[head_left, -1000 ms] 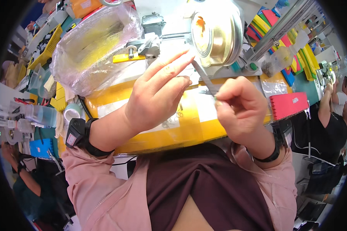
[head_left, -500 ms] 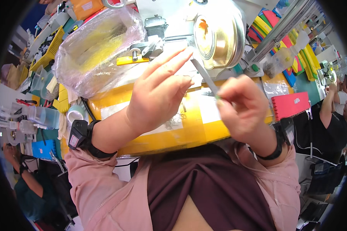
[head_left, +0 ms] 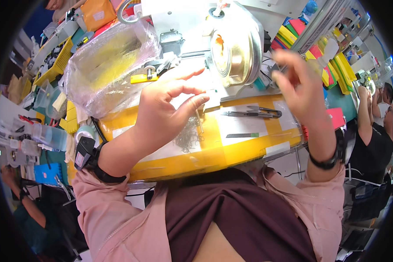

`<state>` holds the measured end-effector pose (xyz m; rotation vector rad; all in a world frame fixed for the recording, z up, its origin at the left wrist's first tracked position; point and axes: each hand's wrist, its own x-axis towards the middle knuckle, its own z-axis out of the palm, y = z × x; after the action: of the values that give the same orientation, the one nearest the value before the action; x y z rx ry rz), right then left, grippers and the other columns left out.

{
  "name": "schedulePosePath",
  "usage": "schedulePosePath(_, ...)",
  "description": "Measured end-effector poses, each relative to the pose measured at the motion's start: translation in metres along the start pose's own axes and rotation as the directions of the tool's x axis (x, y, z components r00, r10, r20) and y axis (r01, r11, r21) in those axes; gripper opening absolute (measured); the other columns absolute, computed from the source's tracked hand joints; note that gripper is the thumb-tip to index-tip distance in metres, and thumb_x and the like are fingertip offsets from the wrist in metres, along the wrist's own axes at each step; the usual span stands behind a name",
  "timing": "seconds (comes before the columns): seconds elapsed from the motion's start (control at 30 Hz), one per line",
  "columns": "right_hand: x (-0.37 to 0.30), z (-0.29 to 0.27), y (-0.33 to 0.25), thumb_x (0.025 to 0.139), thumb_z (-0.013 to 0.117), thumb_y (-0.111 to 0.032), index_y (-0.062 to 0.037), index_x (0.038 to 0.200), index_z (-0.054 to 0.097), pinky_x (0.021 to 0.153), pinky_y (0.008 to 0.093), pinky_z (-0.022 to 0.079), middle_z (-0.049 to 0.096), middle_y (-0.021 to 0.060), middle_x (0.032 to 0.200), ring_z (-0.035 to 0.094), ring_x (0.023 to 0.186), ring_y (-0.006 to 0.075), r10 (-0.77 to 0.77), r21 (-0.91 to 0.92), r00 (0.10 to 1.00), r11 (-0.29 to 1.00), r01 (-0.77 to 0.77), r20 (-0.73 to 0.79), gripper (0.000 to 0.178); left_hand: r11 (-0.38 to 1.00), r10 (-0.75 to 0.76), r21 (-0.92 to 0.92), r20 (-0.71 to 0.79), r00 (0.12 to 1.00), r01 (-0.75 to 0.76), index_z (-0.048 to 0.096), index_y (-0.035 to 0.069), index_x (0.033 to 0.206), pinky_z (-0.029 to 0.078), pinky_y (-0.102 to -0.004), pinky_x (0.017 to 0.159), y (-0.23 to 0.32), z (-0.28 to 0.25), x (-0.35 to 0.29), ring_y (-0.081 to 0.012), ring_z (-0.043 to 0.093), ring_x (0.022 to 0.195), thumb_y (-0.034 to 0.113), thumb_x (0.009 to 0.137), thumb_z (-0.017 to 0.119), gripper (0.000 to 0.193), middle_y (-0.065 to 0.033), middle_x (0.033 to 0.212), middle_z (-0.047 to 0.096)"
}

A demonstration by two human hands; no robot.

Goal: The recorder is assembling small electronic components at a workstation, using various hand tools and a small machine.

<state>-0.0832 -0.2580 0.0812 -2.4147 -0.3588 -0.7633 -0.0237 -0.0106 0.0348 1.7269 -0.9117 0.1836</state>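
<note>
My left hand (head_left: 168, 98) hovers over the front of the yellow-covered work surface (head_left: 214, 159). Its thumb and a finger meet in a pinch; whatever is between them is too small to make out. Raised at the right, my right hand (head_left: 299, 85) is blurred, its thumb and fingers apart with nothing visible in them. A thin grey strip with a green end (head_left: 242, 135) lies on the surface between my hands. Beyond it rest dark thread snips (head_left: 253, 112). Beside my left wrist is a pile of small thin wire-like pieces (head_left: 187, 137).
A shiny gold round drum (head_left: 244, 54) stands under bright light at the back. Left of it are a metal clamp-like fitting on a yellow base (head_left: 144, 78) and a plastic-wrapped basket (head_left: 109, 61). A red pad (head_left: 335, 118) lies at the right. Other people work on both sides.
My right hand has let go of the grey strip, which now lies on the surface, and has moved up and right. My left hand has shifted slightly left, its thumb and finger now pinched.
</note>
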Motion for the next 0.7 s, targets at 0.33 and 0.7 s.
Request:
schedulePosePath(0.33, 0.048, -0.038, 0.044, 0.085, 0.051, -0.012, -0.0011, 0.083, 0.052, 0.051, 0.0252, 0.036, 0.044, 0.0002, 0.063, 0.044, 0.057, 0.0104, 0.203, -0.085, 0.979, 0.976, -0.199, 0.036, 0.012, 0.854, 0.318, 0.436, -0.010, 0.948, -0.282, 0.048, -0.007, 0.112, 0.040, -0.0377, 0.087, 0.016, -0.011, 0.003, -0.0358, 0.049, 0.101, 0.008, 0.074, 0.062, 0.043, -0.0237, 0.110, 0.048)
schedulePosePath(0.7, -0.047, -0.039, -0.035, 0.075, 0.058, -0.002, -0.0046, 0.080, 0.052, 0.050, 0.0341, 0.041, 0.051, 0.0105, 0.070, 0.053, 0.060, 0.0286, -0.219, 0.209, 0.828, 0.970, 0.126, 0.517, 0.008, 0.874, 0.463, 0.122, 0.094, 0.882, -0.471, 0.052, -0.003, 0.109, 0.043, -0.0345, 0.082, 0.064, 0.007, -0.008, -0.0298, 0.050, 0.099, 0.008, 0.070, 0.066, 0.043, -0.0208, 0.116, 0.044)
